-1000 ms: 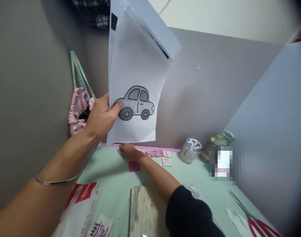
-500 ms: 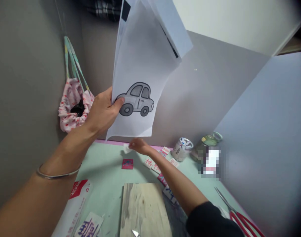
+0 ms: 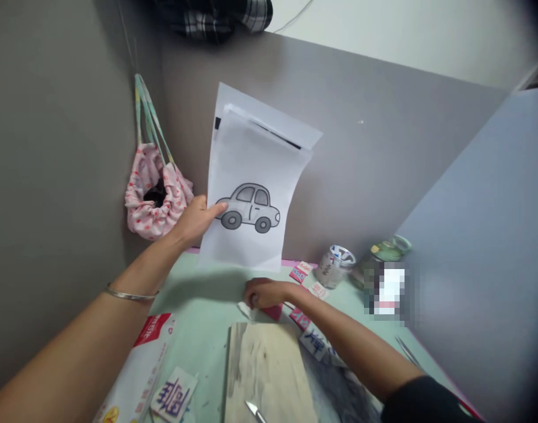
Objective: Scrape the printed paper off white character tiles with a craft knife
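My left hand pinches several sheets of white paper by the left edge, thumb in front, and holds them upright above the table. A grey car picture is printed on the front sheet. Below the papers, my right hand is low over the table, fingers curled down on a small crumpled white piece of paper. Its fingertips are partly hidden. A red square block lies under and beside that hand, mostly covered by it.
A wooden board with a craft knife on it lies in front. Carved character blocks lie around. A tissue pack is at left, a tin and green jar behind, scissors at right. A cloth bag hangs left.
My left hand has lowered the papers, so their top edges now show. My right hand has come nearer with the white piece and now covers much of the red block.
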### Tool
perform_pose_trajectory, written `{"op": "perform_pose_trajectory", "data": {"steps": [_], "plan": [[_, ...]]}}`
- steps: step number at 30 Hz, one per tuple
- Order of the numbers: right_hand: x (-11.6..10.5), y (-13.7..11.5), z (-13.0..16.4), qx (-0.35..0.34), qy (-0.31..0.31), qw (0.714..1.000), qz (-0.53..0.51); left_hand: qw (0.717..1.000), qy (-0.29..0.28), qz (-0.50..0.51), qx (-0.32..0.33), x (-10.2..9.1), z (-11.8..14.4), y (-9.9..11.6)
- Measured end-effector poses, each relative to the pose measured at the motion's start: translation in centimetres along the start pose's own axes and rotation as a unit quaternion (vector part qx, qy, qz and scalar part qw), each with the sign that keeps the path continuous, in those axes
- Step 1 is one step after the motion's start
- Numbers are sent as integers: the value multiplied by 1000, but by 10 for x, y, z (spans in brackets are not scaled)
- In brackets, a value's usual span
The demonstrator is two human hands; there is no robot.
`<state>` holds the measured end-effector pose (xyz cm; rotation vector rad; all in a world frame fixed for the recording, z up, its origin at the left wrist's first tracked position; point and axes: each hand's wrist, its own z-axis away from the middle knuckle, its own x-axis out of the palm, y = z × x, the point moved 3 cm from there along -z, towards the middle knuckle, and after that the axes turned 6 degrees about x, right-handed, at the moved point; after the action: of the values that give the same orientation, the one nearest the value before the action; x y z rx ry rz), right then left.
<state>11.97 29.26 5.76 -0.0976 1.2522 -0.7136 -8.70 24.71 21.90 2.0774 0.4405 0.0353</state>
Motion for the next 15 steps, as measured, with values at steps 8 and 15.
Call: {"op": "perform_pose_trajectory", "data": {"steps": [8,15], "plan": [[-26,-66,-62,-27,114,991,-68,995,23,99,-16,20,-10,7],[15,-104,-85,-49,81,993,-69,993,-36,62,-90,9,0,1]]}}
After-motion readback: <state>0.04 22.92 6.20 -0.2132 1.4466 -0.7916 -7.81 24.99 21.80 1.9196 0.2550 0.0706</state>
